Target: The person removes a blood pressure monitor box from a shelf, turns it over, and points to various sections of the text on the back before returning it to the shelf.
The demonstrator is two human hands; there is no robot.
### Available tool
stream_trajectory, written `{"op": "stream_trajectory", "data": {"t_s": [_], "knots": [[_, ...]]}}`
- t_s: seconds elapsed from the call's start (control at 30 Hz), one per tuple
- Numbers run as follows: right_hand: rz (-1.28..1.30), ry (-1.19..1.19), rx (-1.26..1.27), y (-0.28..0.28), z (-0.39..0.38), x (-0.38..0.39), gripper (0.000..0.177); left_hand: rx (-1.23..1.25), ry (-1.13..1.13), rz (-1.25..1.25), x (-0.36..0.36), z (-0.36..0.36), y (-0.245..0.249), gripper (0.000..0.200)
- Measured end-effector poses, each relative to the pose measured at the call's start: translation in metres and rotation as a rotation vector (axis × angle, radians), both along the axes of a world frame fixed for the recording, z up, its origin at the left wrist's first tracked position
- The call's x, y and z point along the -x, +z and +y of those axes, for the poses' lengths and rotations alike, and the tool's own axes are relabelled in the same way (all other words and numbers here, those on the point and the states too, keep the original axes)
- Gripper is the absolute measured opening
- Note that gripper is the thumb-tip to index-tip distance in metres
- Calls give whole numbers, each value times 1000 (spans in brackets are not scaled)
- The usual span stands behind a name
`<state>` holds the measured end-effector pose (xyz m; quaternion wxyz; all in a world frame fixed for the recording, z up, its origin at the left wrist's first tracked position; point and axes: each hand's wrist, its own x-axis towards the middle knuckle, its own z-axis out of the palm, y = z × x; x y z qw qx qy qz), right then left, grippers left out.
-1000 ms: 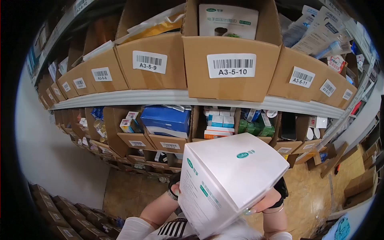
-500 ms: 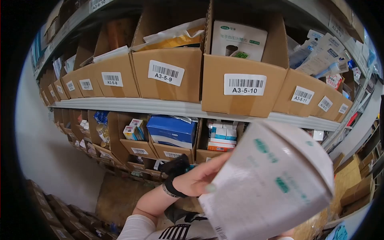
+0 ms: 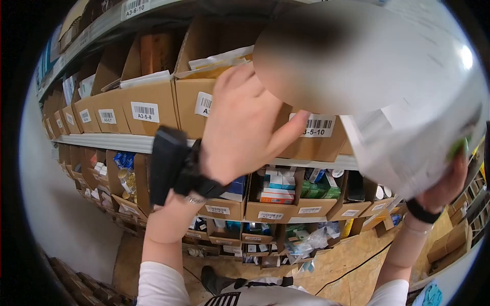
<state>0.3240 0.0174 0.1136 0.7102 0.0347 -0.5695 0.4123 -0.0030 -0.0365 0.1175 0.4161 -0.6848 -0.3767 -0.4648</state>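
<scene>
My right hand (image 3: 446, 186) grips the lower right side of a large white box (image 3: 403, 158), which is held up close at the right of the view. A glossy glare and a blurred patch cover much of its upper part. My left hand (image 3: 242, 122) is raised in front of the cardboard bin labelled A3-5-10 (image 3: 319, 145), its thumb spread away from the fingers. Its fingertips run into the blurred patch, so what they may touch is hidden. A black device (image 3: 168, 163) is strapped to my left wrist. The inside of bin A3-5-10 is out of sight.
Labelled cardboard bins line the curved shelf, among them A3-5-8 (image 3: 145, 112). The lower shelf has bins with small medicine boxes (image 3: 278, 186) and green boxes (image 3: 321, 189). Plastic bags (image 3: 311, 242) hang lower down. A black cable (image 3: 357, 265) lies on the floor.
The white box has moved up and right, closer to the camera. My left hand has come off its left edge and risen to the upper bins. My right hand has come into view.
</scene>
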Motion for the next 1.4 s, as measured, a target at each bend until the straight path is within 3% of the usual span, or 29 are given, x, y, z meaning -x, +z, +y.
{"op": "stream_trajectory", "data": {"t_s": [0.03,0.1,0.17,0.23,0.3,0.47,0.57,0.67,0.8,0.87,0.97,1.17,1.4], "knots": [[-49,47,-58,13,2,17,56,-8,-6,-1,0,8,3,28],[-243,231,-176,28,6,42,52,49,206,225,3,27,4,31],[-164,1,1,38,10,59,51,0,139,233,4,38,7,33],[-298,35,-63,50,11,74,47,94,26,217,5,42,9,32],[-329,-16,-64,61,2,95,38,37,2,203,8,47,10,32],[-338,-53,-195,72,2,115,36,107,-207,141,9,47,8,29],[-353,-19,-201,76,4,117,38,45,-125,193,8,30,10,30],[-527,-204,-382,79,-1,122,47,21,-152,212,10,17,12,32],[-554,-239,-350,80,-5,119,48,10,-146,201,8,8,10,32],[-642,-254,-188,80,-11,114,49,-35,-109,225,6,5,10,34],[-558,-362,-325,82,-13,116,39,-44,-137,200,3,3,8,35],[-664,-405,-304,85,-16,106,40,-32,-106,134,-1,-5,-6,33],[-735,-399,-115,82,-30,97,46,8,-159,93,-4,-10,-14,26]]}}
